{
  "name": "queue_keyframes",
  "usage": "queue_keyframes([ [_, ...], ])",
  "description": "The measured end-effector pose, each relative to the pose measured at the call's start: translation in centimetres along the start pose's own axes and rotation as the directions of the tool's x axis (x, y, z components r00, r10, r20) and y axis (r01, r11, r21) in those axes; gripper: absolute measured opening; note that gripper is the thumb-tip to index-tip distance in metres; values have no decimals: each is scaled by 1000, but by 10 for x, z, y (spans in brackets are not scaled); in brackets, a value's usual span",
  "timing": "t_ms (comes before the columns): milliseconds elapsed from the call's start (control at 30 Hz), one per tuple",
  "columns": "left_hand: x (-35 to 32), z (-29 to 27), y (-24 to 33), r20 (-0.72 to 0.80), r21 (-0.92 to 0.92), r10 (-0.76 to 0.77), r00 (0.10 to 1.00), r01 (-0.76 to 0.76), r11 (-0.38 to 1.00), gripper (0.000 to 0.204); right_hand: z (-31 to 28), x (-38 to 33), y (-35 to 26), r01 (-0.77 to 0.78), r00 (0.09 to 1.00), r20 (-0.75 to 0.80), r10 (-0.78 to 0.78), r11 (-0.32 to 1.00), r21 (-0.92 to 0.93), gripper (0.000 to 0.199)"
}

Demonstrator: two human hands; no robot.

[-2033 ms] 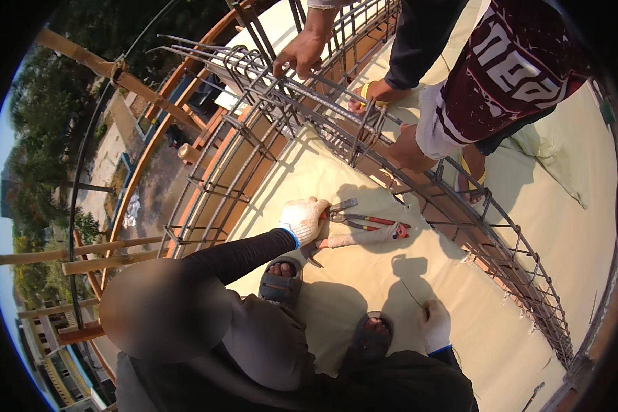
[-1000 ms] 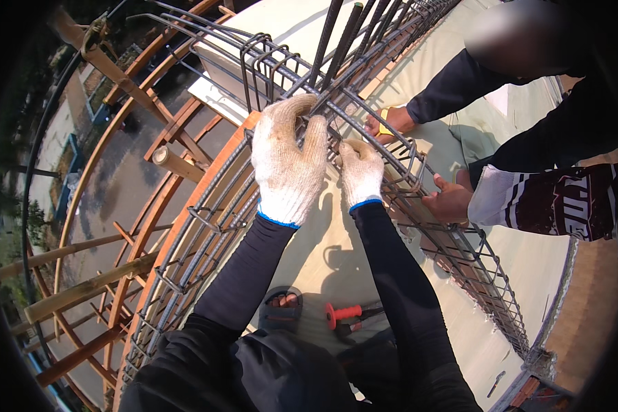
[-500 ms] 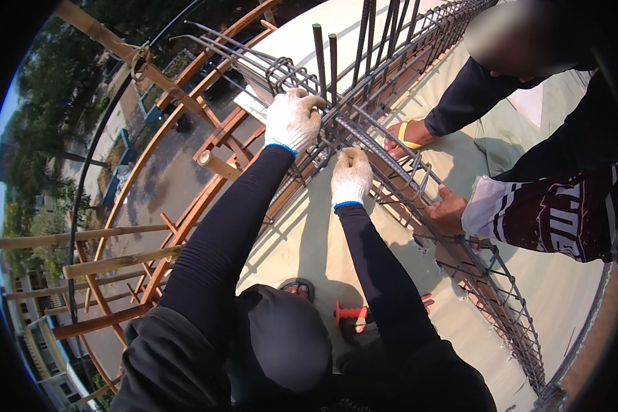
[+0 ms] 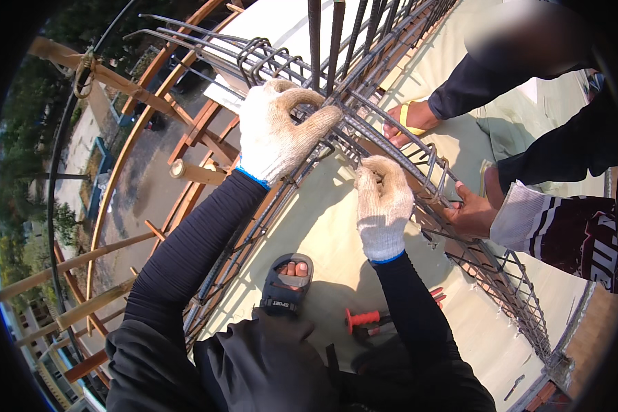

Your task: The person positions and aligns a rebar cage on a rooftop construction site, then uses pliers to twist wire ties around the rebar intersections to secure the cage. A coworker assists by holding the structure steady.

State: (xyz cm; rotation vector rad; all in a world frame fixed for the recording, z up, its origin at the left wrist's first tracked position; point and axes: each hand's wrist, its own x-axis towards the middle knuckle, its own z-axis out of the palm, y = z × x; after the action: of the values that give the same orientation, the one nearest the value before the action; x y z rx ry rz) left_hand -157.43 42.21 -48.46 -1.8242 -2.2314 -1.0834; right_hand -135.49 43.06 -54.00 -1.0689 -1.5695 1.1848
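Head view: rebar cage (image 4: 390, 152) lies under left hand (image 4: 271, 130), clamping unclear; just beyond right hand (image 4: 384, 202), fingertips together.

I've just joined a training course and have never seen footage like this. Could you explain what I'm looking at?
There is no machine here: a person works with their own two hands, in pale knitted gloves. A wide fisheye camera on their head looks down, so straight edges bend.

The left hand is at a crossing of steel bars. The right hand is curled nearby; whether either grips anything is unclear.

Below, pale sheeting covers the surface, and a red grip lies on it near a sandalled foot. The bare hand at the right belongs to another person.
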Motion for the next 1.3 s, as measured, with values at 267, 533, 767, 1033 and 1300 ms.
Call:
queue_keyframes([
  [267, 3, -23, 8, 359, -667, -199, 912, 400, 628, 29, 8, 11, -46, -120, 972, 180, 148, 980, -161, 19],
  [533, 0, -37, 14, 413, -528, 119, 903, 131, 839, 25, -26, -4, -48, -202, 932, 251, 260, 951, -235, 16],
  [767, -10, -14, 17, 296, -375, 393, 870, -273, 886, 44, -47, 12, -56, 89, 965, 253, 61, 837, -540, 26],
  [1033, 23, -30, -50, 185, -11, 119, 976, -119, 993, 30, -68, 110, -44, 121, 974, 205, 92, 551, -825, 27],
  [1300, 39, -13, -50, 190, 3, 262, 946, -268, 963, 25, -17, 136, -33, -21, 899, 235, 370, 573, -820, 35],
])
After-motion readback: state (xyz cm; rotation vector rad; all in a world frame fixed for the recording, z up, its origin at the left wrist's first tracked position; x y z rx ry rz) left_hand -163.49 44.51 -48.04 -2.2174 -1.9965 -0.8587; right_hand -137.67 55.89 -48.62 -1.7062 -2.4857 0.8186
